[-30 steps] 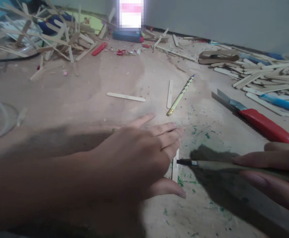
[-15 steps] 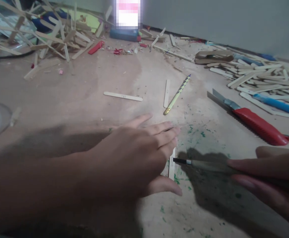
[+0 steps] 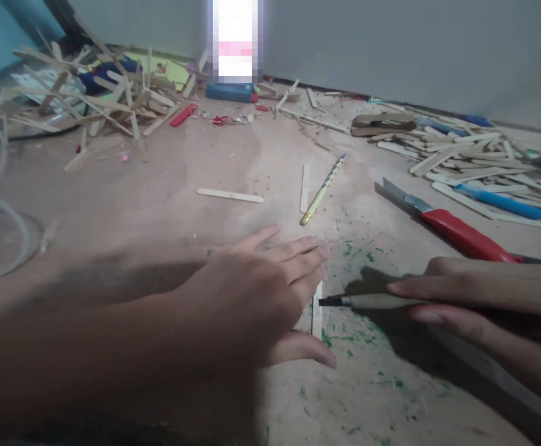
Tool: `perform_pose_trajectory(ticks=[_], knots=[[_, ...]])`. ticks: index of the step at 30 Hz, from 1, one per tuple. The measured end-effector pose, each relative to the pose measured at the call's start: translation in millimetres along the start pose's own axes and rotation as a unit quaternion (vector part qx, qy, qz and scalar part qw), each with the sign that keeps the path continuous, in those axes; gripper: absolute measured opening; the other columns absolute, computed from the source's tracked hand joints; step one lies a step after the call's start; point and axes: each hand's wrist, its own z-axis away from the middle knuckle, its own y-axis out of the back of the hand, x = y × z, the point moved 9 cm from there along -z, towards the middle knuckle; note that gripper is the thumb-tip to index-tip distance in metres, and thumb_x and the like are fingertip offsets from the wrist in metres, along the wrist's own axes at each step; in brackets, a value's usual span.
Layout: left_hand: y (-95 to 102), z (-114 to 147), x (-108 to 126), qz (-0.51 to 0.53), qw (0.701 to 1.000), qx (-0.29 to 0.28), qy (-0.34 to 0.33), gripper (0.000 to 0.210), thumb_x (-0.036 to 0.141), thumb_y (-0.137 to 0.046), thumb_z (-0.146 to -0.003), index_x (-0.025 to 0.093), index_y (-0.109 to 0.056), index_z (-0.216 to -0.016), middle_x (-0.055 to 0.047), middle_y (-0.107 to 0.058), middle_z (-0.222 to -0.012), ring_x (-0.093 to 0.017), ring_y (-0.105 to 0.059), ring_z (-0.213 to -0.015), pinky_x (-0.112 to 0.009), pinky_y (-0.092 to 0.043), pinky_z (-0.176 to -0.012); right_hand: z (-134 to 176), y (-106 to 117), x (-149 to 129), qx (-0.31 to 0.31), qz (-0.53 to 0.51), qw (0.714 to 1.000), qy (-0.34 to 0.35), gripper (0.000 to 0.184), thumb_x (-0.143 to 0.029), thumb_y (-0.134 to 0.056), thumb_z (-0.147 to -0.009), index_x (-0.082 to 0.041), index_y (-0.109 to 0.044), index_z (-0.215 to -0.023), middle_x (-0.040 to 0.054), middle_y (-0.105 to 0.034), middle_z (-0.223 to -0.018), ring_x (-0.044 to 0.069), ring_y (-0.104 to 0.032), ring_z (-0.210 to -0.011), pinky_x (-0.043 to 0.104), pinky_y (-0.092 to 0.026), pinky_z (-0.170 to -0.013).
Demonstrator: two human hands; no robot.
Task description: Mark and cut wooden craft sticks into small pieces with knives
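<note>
- Since the earlier frame your right hand [image 3: 488, 287] has slid its fingers closer to the tip of the slim tool [image 3: 370, 301]; the tip sits at the same stretch of the wooden stick [image 3: 317, 325], and the whole view has shifted a little.
- The stick lies flat on the counter [image 3: 158, 207], its long axis running away from you; only a short length shows, marked with fine lines, and your left hand [image 3: 265, 288] hides the rest.
- That left hand is nearer: palm down, fingers spread, lying across the stick from its left side, with the bare length between thumb and fingers.
- The tool comes in from the stick's right, almost square to its long axis – flat dark tip at the marked spot. You can't tell from here how hard it bears on the wood.
- Your right hand pinches the tool's handle between thumb and fingers, well apart from the stick, so the stick lies to its left.
- Beyond your fingers, a patterned pencil [image 3: 323, 191] slants beside an upright-lying stick [image 3: 304, 188]; another marked stick [image 3: 230, 196] lies crosswise to their left.
- Past your right hand rests a red-handled knife [image 3: 465, 234] – blade pointing away and left – with a heap of sticks [image 3: 475, 158] behind it.
</note>
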Motion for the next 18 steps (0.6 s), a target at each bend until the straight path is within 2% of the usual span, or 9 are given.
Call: perform_pose_trajectory(ticks=[2,5,7,10,14,18], knots=[[-0.6,0.3,0.0,0.001,1.000,-0.004,0.000,0.081,0.074,-0.062,-0.100,0.005,-0.069,-0.140,-0.018,-0.063,-0.155,-0.032,-0.058,-0.150,-0.051,-0.046,-0.126,1.2,-4.1,0.3,-0.021,-0.029,0.999,0.016,0.026,-0.043,-0.059,-0.109,-0.051,-0.072,-0.130,-0.0071,-0.084,-0.104,0.015,-0.082,-0.085,0.014,-0.064,-0.063],[-1.0,0.1,0.2,0.007,1.000,-0.010,0.001,0.079,0.073,-0.063,-0.100,0.005,-0.069,-0.140,-0.018,-0.062,-0.156,-0.032,-0.058,-0.150,-0.053,-0.045,-0.127,1.8,-7.3,1.2,-0.035,-0.072,0.997,0.017,0.032,-0.040,-0.060,-0.110,-0.053,-0.069,-0.138,-0.0066,-0.081,-0.095,0.013,-0.080,-0.077,0.013,-0.060,-0.055],[-0.6,-0.2,0.0,0.011,1.000,-0.009,0.002,0.079,0.073,-0.064,-0.099,0.005,-0.069,-0.140,-0.017,-0.062,-0.155,-0.032,-0.058,-0.150,-0.054,-0.046,-0.127,1.5,-9.3,0.1,-0.041,-0.096,0.994,0.023,0.031,-0.040,-0.060,-0.110,-0.050,-0.071,-0.137,-0.0056,-0.076,-0.085,0.011,-0.075,-0.068,0.013,-0.056,-0.051],[0.0,-0.4,-0.3,0.016,1.000,-0.008,0.005,0.080,0.072,-0.066,-0.098,0.004,-0.069,-0.140,-0.018,-0.063,-0.155,-0.033,-0.058,-0.150,-0.056,-0.047,-0.126,1.9,-10.1,0.1,-0.044,-0.089,0.995,0.029,0.026,-0.040,-0.061,-0.109,-0.043,-0.075,-0.130,-0.0047,-0.072,-0.080,0.010,-0.071,-0.061,0.013,-0.055,-0.051],[0.1,0.1,0.2,0.016,1.000,-0.009,0.003,0.079,0.072,-0.064,-0.100,0.004,-0.069,-0.140,-0.018,-0.062,-0.155,-0.034,-0.058,-0.150,-0.058,-0.047,-0.125,7.0,-3.9,3.0,-0.011,-0.016,0.999,0.038,0.022,-0.041,-0.063,-0.108,-0.044,-0.076,-0.124,-0.0053,-0.084,-0.098,0.016,-0.081,-0.076,0.017,-0.066,-0.067],[-0.6,0.0,-0.1,0.015,1.000,-0.016,0.003,0.079,0.072,-0.065,-0.099,0.005,-0.070,-0.139,-0.019,-0.062,-0.155,-0.033,-0.058,-0.150,-0.056,-0.046,-0.126,15.4,-1.2,9.6,0.001,0.030,0.999,0.014,0.024,-0.048,-0.061,-0.106,-0.048,-0.077,-0.125,-0.0074,-0.086,-0.104,0.021,-0.083,-0.085,0.025,-0.070,-0.079]])
